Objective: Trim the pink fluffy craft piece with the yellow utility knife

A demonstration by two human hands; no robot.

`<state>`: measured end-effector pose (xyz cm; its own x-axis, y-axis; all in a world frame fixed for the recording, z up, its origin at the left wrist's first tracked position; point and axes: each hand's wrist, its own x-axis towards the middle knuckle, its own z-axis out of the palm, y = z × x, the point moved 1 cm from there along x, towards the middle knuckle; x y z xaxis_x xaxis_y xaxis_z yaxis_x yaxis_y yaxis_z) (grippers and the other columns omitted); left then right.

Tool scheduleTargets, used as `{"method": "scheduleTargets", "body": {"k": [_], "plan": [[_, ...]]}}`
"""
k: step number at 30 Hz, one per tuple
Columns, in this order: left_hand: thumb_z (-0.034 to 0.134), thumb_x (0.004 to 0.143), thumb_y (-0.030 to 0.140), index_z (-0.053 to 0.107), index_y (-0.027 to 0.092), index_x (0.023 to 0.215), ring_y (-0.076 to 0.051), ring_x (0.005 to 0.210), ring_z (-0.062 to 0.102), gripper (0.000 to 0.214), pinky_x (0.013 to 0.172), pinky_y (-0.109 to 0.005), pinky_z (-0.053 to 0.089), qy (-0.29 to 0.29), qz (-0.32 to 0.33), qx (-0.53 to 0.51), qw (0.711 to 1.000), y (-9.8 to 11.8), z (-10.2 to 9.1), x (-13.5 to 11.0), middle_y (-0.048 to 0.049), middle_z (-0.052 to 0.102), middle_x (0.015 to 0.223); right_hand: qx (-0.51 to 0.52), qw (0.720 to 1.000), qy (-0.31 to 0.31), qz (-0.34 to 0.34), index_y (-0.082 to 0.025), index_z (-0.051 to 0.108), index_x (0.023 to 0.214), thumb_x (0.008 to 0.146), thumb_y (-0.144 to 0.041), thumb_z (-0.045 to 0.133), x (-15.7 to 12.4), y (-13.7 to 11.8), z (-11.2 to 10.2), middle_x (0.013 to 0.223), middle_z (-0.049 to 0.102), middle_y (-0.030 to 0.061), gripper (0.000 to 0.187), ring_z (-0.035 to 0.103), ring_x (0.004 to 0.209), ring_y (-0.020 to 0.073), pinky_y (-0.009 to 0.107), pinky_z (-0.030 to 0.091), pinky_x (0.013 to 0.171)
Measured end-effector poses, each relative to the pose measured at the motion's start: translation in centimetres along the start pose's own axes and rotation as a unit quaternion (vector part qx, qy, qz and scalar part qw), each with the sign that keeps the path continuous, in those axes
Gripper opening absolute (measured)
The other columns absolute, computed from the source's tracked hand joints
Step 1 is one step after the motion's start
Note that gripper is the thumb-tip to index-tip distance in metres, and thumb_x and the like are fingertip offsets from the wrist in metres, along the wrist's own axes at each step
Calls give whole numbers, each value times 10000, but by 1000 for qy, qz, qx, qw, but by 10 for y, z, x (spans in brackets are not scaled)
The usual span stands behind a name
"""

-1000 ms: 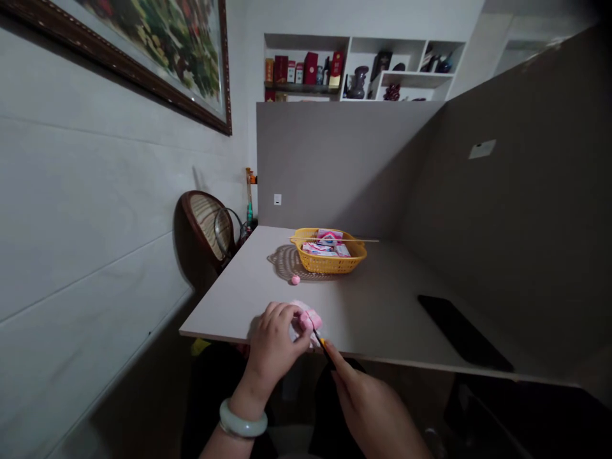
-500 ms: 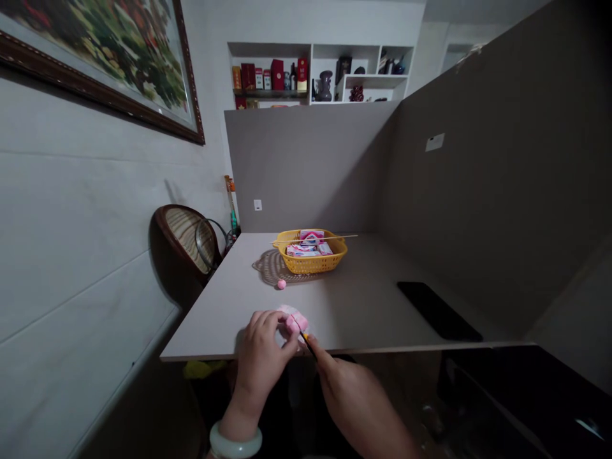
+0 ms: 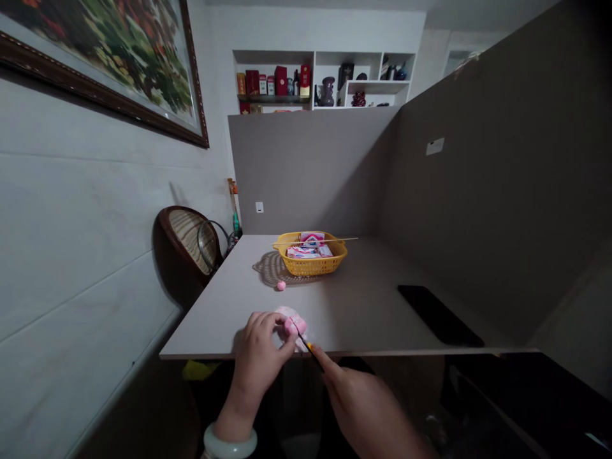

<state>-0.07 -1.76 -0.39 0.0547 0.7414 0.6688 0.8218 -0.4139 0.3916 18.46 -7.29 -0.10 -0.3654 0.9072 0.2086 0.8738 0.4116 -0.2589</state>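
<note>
pink lump (image 3: 291,326) on tbl (image 3: 363,306), near side
l hand (image 3: 262,347) pinching it; r hand (image 3: 351,386) clamped on dark tool (image 3: 303,340)

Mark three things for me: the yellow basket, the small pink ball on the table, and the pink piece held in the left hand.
Yellow basket (image 3: 313,267): head view, on its front wall.
Small pink ball (image 3: 281,286): head view, on its visible middle.
Pink piece (image 3: 300,324): head view, on its uncovered right part.
</note>
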Motion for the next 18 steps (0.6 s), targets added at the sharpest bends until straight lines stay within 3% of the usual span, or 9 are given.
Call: {"method": "scheduleTargets", "body": {"k": [7, 13, 18], "plan": [[634, 824, 253, 617, 227, 892, -213, 915, 606, 75, 796, -346, 508, 12, 4, -8, 1000, -2, 2, 1, -34, 674, 922, 9, 999, 31, -8, -159, 421, 1475, 856, -23, 329, 10, -6, 4, 878, 776, 101, 641, 735, 699, 202, 238, 505, 588], [622, 818, 219, 617, 214, 879, -211, 908, 600, 62, 794, -348, 511, 22, 0, -17, 1000, -2, 2, 0, -36, 672, 889, 24, 999, 12, -25, -146, 469, 1446, 872, -69, 360, -1, 5, 6, 854, 780, 95, 589, 746, 731, 197, 213, 528, 618], [623, 814, 194, 615, 214, 876, -208, 913, 595, 65, 804, -352, 509, 19, -11, -32, 999, -1, 1, 0, -32, 667, 896, 49, 998, 39, -20, -142, 498, 1424, 879, -40, 339, 4, 1, 6, 899, 778, 122, 578, 746, 792, 193, 223, 536, 685]]}}
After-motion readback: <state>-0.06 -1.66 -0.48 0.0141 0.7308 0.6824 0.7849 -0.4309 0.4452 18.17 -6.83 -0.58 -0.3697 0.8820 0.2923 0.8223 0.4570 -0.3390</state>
